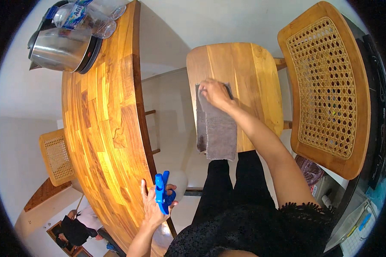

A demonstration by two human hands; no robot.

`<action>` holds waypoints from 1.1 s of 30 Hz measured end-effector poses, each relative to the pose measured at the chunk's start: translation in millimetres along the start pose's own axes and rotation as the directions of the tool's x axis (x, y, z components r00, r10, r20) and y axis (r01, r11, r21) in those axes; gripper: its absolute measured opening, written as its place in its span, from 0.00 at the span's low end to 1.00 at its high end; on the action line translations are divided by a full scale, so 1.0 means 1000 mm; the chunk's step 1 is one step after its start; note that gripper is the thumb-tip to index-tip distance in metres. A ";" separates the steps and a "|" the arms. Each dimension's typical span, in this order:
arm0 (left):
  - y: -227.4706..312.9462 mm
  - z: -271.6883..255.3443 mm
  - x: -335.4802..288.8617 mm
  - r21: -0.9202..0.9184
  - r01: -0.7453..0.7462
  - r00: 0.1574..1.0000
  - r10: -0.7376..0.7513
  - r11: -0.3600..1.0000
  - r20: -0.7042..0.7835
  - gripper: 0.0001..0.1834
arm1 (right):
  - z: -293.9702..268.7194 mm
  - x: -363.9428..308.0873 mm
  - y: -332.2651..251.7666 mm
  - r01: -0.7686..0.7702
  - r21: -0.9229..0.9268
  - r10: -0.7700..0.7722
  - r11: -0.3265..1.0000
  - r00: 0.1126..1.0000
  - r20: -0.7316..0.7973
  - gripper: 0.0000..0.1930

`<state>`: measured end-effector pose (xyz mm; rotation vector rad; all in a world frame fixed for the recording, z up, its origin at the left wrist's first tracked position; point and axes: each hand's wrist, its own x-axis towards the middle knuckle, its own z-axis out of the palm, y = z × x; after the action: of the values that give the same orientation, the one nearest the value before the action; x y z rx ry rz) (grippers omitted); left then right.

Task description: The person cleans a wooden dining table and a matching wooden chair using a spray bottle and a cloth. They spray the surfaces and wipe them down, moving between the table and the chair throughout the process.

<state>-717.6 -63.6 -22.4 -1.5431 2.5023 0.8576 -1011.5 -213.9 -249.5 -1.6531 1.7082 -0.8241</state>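
Note:
My left hand [153, 210] is closed round the neck of a spray bottle with a blue trigger head [162, 195] and a pale body [181, 185], beside the long table's edge. My right hand [218, 95] has its fingers curled on the upper end of a grey cloth [221, 132]. The cloth lies folded lengthwise over the left side of a wooden chair seat [259, 81], its lower end hanging at the seat's near edge. Slight blur softens the right fingers.
A wooden table [111, 115] runs along the left, with a steel electric kettle [62, 49] and clear plastic bottles [103, 28] at its far end. The seat's woven cane backrest [324, 85] rises at right. Another cane chair [55, 156] and a person [79, 229] show beyond the table.

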 end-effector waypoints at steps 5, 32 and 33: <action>0.001 -0.001 0.003 0.009 -0.021 1.000 0.021 1.000 -0.001 0.28 | 0.004 0.008 0.027 -0.084 0.084 0.097 0.993 0.980 -0.175 0.09; -0.009 0.006 -0.002 0.023 -0.082 0.996 0.083 0.996 -0.038 0.26 | 0.045 -0.207 -0.027 0.208 -0.210 -0.187 0.955 0.975 0.118 0.18; -0.009 0.008 -0.002 -0.044 -0.068 0.995 0.065 0.997 -0.074 0.26 | 0.044 -0.206 -0.026 0.109 -0.106 -0.103 0.988 0.993 0.064 0.16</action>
<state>-710.9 -60.6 -31.8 -1.5398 2.6161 0.8904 -954.9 -9.1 -253.9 -1.8372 1.6632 -0.7346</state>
